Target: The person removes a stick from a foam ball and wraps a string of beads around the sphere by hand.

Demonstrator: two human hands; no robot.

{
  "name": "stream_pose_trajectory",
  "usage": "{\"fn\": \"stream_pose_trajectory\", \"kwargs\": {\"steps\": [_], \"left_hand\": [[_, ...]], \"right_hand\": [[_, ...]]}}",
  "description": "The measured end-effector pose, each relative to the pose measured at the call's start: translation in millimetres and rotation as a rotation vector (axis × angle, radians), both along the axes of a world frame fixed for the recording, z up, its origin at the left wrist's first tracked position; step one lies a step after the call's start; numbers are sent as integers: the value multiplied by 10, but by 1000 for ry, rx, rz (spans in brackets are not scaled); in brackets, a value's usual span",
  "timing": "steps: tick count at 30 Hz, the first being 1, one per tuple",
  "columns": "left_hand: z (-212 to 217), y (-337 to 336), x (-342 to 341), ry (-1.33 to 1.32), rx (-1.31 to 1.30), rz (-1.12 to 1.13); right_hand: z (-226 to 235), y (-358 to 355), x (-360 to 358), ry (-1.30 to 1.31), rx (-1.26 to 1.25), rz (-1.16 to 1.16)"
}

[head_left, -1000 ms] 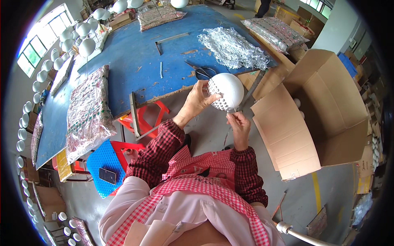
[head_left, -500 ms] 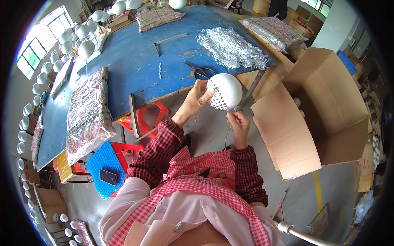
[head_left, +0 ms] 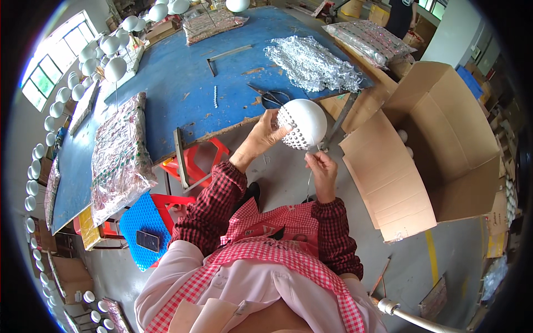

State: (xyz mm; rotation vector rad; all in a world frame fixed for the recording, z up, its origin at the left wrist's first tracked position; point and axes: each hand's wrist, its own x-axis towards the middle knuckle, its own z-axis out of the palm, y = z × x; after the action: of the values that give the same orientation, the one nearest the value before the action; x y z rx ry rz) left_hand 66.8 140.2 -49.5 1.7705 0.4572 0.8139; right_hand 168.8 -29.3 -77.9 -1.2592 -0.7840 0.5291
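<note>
A white ball is gripped by my left hand, thumb on its near side and fingers round its left. Rows of silver beads cover the ball's left part; the right part is bare white. Just below the ball, my right hand is closed in a pinch on a thin bead strand, which hangs down past the fingers. Beyond the ball, on the blue table, lie dark scissors and a heap of silver-white bead strands.
A large open cardboard box stands at the right with white balls inside. Plastic-wrapped packs lie on the table's left. A red stool and a blue-covered seat with a phone are below. A person stands far back.
My hands and the ball stay almost where they were. The person at the far right has come further into view.
</note>
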Motion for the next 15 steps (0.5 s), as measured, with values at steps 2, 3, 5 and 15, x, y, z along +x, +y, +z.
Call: {"fn": "stream_pose_trajectory", "kwargs": {"steps": [2,3,5,15], "left_hand": [[-65,46,-19,13,142,33],[-4,37,-8,11,20,-4],[32,-3,10,11,-103,-42],[192,-92,-42,38,-164,1]], "right_hand": [[80,-24,-39,-9,5,13],[111,-42,-44,-18,8,18],[156,-58,-60,-23,19,18],[57,-2,-7,41,44,-31]]}}
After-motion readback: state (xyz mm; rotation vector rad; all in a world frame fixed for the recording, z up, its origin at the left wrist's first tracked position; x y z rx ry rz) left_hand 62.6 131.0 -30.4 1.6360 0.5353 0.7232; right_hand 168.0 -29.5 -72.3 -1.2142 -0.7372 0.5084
